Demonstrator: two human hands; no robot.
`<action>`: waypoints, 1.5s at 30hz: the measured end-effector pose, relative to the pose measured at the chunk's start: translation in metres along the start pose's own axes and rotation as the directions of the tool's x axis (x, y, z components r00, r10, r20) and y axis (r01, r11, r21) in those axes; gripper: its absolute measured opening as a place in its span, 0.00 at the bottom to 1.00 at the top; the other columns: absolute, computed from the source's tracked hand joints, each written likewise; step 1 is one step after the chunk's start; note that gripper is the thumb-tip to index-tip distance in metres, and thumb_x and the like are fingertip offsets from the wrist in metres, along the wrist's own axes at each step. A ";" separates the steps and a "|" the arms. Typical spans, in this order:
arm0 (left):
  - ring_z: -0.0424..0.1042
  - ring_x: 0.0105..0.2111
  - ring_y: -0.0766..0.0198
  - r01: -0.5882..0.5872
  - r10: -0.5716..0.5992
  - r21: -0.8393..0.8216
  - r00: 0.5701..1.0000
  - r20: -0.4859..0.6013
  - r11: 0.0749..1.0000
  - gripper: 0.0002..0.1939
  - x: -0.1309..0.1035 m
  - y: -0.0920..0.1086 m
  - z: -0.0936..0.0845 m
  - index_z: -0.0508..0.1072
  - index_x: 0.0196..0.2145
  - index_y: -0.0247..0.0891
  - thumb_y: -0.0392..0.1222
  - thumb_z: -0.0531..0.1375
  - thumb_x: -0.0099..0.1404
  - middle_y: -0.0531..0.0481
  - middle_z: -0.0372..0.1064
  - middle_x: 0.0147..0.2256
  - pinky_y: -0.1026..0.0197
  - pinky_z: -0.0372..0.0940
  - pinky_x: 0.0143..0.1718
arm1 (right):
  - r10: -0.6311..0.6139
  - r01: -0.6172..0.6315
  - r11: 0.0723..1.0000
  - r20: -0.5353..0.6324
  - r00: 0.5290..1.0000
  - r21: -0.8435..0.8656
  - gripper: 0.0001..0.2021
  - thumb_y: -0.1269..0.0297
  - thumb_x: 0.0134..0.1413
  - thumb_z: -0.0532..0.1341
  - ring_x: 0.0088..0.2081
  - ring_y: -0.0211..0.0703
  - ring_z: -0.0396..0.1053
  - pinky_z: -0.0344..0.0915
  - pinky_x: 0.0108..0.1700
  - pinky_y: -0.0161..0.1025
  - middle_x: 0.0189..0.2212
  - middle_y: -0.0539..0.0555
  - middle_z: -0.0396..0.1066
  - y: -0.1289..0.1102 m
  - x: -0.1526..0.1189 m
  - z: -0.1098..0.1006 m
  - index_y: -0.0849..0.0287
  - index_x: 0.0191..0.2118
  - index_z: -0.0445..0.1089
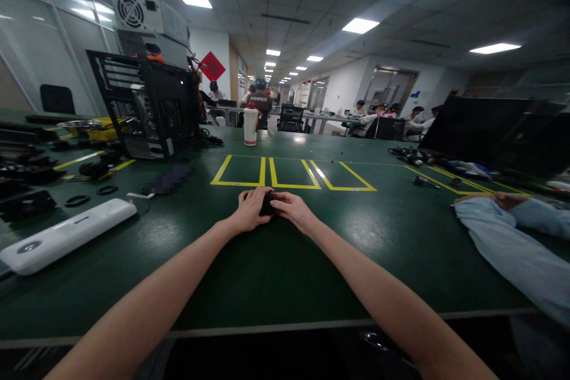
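Both my arms reach forward over a dark green table [285,273]. My left hand [250,209] and my right hand [294,211] meet around a small black object [268,204], which rests on or just above the table surface. Fingers of both hands close on it from either side, and most of it is hidden, so I cannot tell what it is. Just beyond my hands lie three yellow taped boxes [291,173] on the table.
An open black computer case [146,104] stands at the back left with black parts and rings around it. A long white device [66,234] lies at the left. A white bottle [250,124] stands behind the boxes. Another person's light blue sleeves [512,243] rest at the right.
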State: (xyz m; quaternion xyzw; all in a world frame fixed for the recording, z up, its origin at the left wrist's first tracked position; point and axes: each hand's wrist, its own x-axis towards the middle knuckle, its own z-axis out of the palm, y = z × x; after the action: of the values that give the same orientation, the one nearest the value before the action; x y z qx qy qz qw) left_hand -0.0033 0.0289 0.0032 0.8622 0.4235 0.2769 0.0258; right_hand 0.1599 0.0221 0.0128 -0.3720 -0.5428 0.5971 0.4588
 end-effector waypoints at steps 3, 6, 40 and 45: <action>0.56 0.49 0.53 0.005 -0.005 0.000 1.000 -0.002 1.000 0.31 0.000 -0.001 0.001 0.50 0.51 0.43 0.42 0.58 0.51 0.46 0.56 0.48 0.48 0.45 0.50 | -0.018 0.019 1.000 0.024 1.000 -0.023 0.20 0.68 0.32 0.67 0.39 0.39 0.65 0.62 0.44 0.42 0.36 0.51 0.66 0.001 -0.001 -0.003 0.58 0.37 0.64; 0.56 0.49 0.53 0.007 -0.007 0.008 1.000 0.003 1.000 0.31 0.001 -0.001 0.002 0.50 0.51 0.43 0.42 0.58 0.50 0.46 0.56 0.48 0.48 0.45 0.50 | -0.048 0.049 0.999 0.047 0.998 -0.017 0.23 0.70 0.28 0.68 0.38 0.39 0.66 0.62 0.43 0.42 0.34 0.50 0.66 0.001 -0.004 -0.002 0.56 0.37 0.63; 0.56 0.50 0.53 0.008 -0.008 -0.012 1.000 0.004 1.000 0.30 0.002 -0.002 0.002 0.50 0.50 0.43 0.42 0.58 0.50 0.46 0.56 0.49 0.48 0.45 0.50 | -0.037 0.038 0.999 0.027 0.999 -0.007 0.19 0.70 0.31 0.67 0.39 0.39 0.65 0.61 0.43 0.41 0.35 0.50 0.66 -0.002 -0.004 -0.001 0.56 0.35 0.64; 0.56 0.50 0.53 0.009 -0.009 0.004 1.000 0.003 1.000 0.31 0.002 -0.002 0.003 0.50 0.50 0.43 0.42 0.58 0.50 0.46 0.56 0.48 0.48 0.45 0.50 | -0.061 0.062 0.998 -0.013 0.998 0.010 0.12 0.63 0.39 0.63 0.38 0.38 0.64 0.62 0.42 0.41 0.35 0.51 0.66 0.000 -0.004 0.000 0.58 0.32 0.64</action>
State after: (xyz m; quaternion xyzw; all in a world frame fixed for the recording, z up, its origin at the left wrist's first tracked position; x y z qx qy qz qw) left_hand -0.0019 0.0323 0.0014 0.8607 0.4281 0.2743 0.0259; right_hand 0.1609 0.0186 0.0123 -0.3566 -0.5481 0.5830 0.4822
